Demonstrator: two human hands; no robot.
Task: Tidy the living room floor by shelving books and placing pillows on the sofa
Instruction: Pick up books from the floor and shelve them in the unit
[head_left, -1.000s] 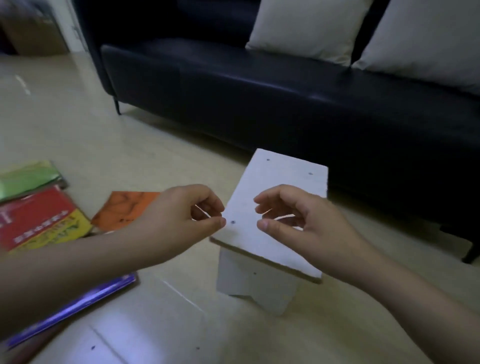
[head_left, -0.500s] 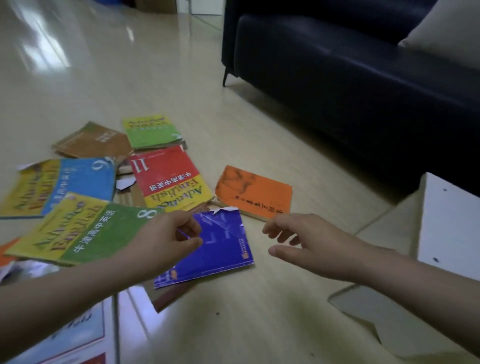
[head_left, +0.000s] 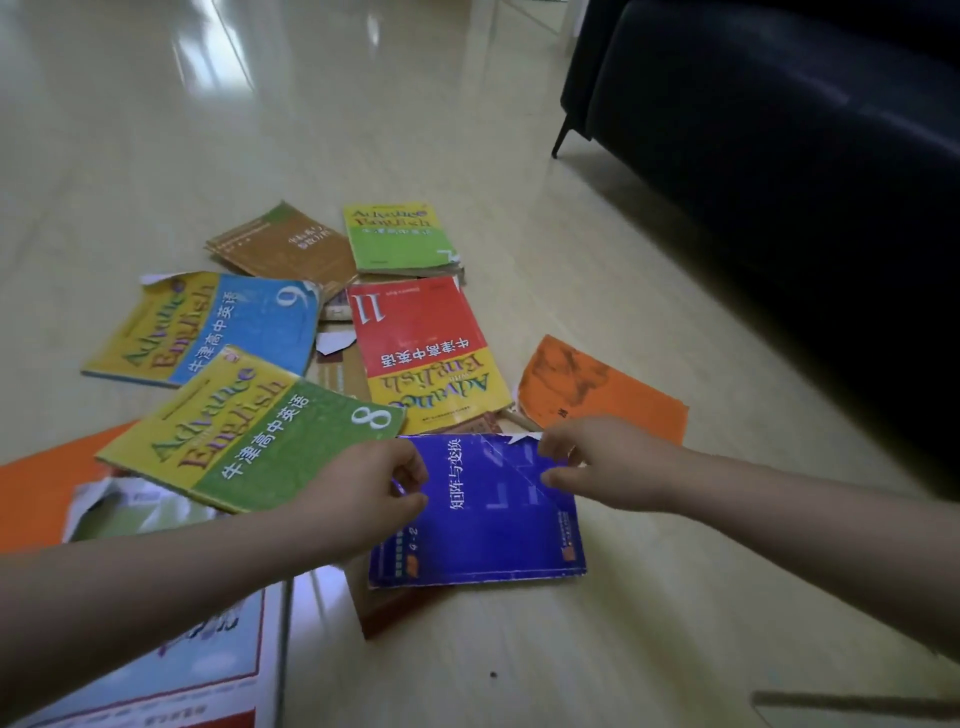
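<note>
A blue book (head_left: 483, 519) lies flat on the floor among several scattered books. My left hand (head_left: 374, 483) is at its upper left corner, fingers loosely curled, thumb on the cover's edge. Over its torn upper right corner is my right hand (head_left: 587, 462), with fingers and thumb slightly apart. Neither hand plainly grips the book. Around it lie a green and yellow book marked 8 (head_left: 249, 431), a red and yellow book marked 11 (head_left: 426, 348), a blue and yellow book marked 9 (head_left: 208, 327), a green book (head_left: 400, 239), a brown book (head_left: 285, 249) and an orange book (head_left: 613, 395).
The dark sofa (head_left: 779, 182) stands at the right, one thin leg (head_left: 563, 132) on the floor. More books and torn paper (head_left: 130, 509) lie at the lower left, with a white-edged book (head_left: 197, 670) under my left forearm. Shiny beige floor (head_left: 260, 104) stretches beyond.
My view swung left from the white stool and the sofa's pillows to the book pile. Both hands moved down and forward onto the blue book's upper corners.
</note>
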